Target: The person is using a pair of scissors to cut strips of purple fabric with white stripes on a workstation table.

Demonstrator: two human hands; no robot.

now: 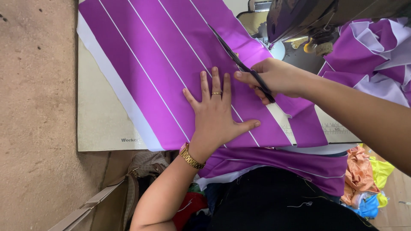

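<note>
Pale table [96,128] at frame centre is covered by purple striped cloth [162,60]. Cloth is pinned flat by the left hand [216,113], fingers spread wide, keeping it steady. Black scissors [239,64] are gripped in the right hand [276,77], fingers curled closed, blades laid along a stripe.

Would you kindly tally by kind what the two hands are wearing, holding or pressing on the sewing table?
Black scissors, in right hand: 1
Purple striped fabric, under left hand: 1
Gold ring: 1
Gold wristwatch: 1
Total: 4
</note>
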